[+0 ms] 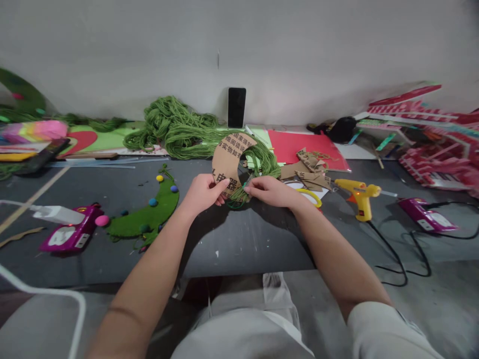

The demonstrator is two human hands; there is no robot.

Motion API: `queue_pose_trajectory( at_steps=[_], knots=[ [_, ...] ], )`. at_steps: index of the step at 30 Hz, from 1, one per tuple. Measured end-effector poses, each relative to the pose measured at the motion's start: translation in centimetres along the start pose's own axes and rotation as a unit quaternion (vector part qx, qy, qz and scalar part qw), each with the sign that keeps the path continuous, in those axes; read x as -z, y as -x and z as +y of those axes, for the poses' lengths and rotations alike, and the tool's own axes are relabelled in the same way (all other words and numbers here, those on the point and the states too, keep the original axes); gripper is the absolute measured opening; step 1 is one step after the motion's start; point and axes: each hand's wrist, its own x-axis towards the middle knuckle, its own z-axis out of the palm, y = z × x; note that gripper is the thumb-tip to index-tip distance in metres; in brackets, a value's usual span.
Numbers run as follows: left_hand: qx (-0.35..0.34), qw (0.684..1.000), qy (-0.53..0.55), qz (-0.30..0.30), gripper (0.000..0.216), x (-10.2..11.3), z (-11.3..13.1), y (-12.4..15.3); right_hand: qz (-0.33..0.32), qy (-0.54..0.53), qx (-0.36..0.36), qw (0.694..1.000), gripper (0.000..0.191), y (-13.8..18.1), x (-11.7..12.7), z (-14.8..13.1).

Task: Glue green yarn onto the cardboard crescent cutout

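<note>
My left hand [204, 193] is closed on the lower end of a crescent-shaped cardboard piece [229, 157] printed with black characters. It holds the piece upright over the dark grey table [239, 239]. My right hand [270, 191] pinches green yarn [262, 162] right against the cardboard's lower end. That yarn loops up behind the cardboard and runs back to a big heap of green yarn [175, 127] by the wall.
A finished green crescent with pompoms [149, 214] lies to the left, beside a purple glue gun [69, 234]. A yellow glue gun [359, 195], cardboard scraps [309, 169], red paper [299, 145] and another purple gun [424, 215] lie right. A phone [236, 107] leans on the wall.
</note>
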Motion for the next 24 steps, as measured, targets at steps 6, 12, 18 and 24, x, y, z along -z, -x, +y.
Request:
queue_pose_trajectory(
  at_steps=[6,12,18,24],
  knots=[
    [-0.004,0.985,0.089,0.145,0.031,-1.1,-0.5,-0.5,0.071,-0.103,-0.040,0.991,0.032,-0.4,-1.1,-0.6],
    [0.016,0.951,0.255,0.175,0.034,-1.1,-0.1,-0.9,0.092,-0.212,-0.003,0.973,0.031,-0.3,-1.8,-1.8],
    [0.074,0.940,0.321,0.086,0.032,-0.3,0.1,-0.8,0.030,-0.227,0.032,0.973,0.033,0.1,-0.5,-1.2],
    [0.097,0.962,0.250,-0.056,0.034,0.5,-0.4,-0.6,-0.080,-0.168,0.059,0.981,0.023,1.1,1.6,-0.6]
  ],
)
